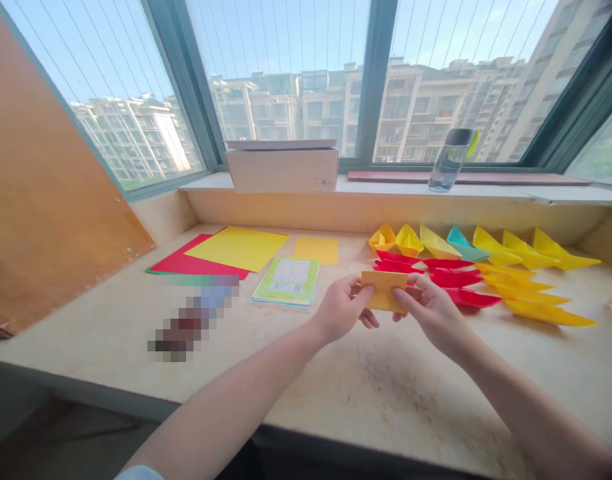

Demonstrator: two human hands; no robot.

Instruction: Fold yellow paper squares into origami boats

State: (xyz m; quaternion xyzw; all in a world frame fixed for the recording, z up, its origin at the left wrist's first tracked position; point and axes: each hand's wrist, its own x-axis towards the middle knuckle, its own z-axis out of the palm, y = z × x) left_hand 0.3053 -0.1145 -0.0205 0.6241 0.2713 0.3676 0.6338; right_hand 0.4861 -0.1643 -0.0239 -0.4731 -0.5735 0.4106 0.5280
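This single view comes from a camera worn on the person's head, above and just behind the near edge of the table. It faces forward and down across the table toward the window, close above the left hand and right hand, and its wide field reaches the buildings outside.

A pale blue fabric sleeve ends at the left forearm; the right forearm, left hand and right hand are bare.

Left hand and right hand hold orange paper (paper boats alongside).
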